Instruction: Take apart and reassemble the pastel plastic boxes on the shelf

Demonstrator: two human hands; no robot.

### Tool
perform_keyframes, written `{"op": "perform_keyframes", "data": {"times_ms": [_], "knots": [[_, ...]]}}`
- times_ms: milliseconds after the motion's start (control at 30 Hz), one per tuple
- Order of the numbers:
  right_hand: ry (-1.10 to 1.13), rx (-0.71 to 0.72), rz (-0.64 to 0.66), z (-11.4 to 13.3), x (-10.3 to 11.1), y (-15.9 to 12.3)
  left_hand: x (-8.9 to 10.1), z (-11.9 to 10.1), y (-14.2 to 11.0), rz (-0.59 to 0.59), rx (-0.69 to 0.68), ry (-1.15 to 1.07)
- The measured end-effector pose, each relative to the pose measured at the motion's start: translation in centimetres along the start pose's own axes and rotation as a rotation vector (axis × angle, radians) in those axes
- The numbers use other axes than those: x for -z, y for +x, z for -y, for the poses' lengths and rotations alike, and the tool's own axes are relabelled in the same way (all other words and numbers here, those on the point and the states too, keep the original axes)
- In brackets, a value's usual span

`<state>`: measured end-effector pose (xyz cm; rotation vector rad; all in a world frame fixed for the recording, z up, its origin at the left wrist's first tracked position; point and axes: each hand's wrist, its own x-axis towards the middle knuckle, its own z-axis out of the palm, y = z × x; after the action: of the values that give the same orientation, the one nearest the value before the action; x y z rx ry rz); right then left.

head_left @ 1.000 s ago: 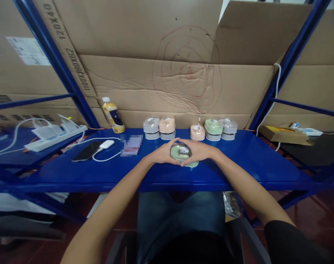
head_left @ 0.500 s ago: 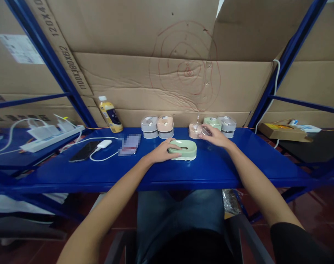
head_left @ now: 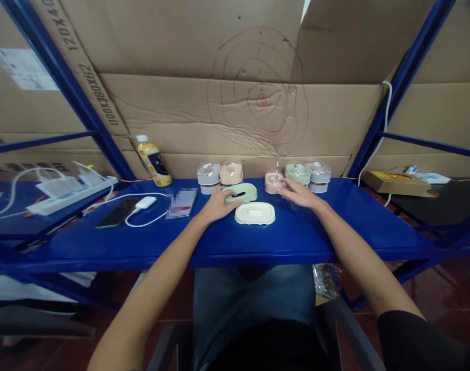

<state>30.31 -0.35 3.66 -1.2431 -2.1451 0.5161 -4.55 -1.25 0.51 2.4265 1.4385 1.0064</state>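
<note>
My left hand (head_left: 218, 204) grips a green oval lid (head_left: 246, 192) with a dark slot in its top, thumb on the near side. The lid is raised and tilted behind a cream-white oval tray (head_left: 255, 213), which lies uncovered on the blue table. My right hand (head_left: 299, 194) is beside a small pink round-cornered case (head_left: 272, 183) at the back, fingertips near its right side. Under those fingers is a faint see-through piece, apparently a clear plastic lid (head_left: 291, 205), mostly hidden by the hand.
Grey and pink cases (head_left: 231, 174) are stacked at the back left; green (head_left: 298, 174) and grey cases (head_left: 318, 178) stand back right. A yellow bottle (head_left: 154, 161), two phones (head_left: 182, 202), a white charger (head_left: 146, 202) with cable, and a power strip (head_left: 72, 196) are on the left.
My left hand has lifted the green lid off the white tray and moved it back and left. My right hand has come slightly down with the clear piece, beside the pink case.
</note>
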Motion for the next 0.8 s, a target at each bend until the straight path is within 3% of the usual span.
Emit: {"op": "perform_keyframes", "data": {"times_ms": [167, 267, 400, 533, 633, 800], "knots": [[0.02, -0.004, -0.013, -0.2, 0.0, 0.1, 0.2, -1.9, -0.3, 0.118, -0.218, -0.175], [0.009, -0.005, -0.013, -0.2, 0.1, 0.1, -0.2, -2.9, -0.6, 0.202, -0.27, -0.202], [-0.04, 0.055, -0.036, 0.4, -0.3, -0.2, -0.9, -3.6, -0.9, 0.221, -0.243, -0.208], [-0.028, 0.292, -0.048, 2.0, -1.6, -0.6, -1.1, -3.6, -0.9, 0.218, -0.146, -0.257], [-0.017, 0.431, 0.022, 3.3, -2.8, -0.7, -1.3, -3.2, -0.9, 0.223, -0.115, -0.341], [-0.035, 0.473, 0.145, 4.6, -4.4, -0.5, -1.9, -2.7, -0.9, 0.249, -0.113, -0.434]]}}
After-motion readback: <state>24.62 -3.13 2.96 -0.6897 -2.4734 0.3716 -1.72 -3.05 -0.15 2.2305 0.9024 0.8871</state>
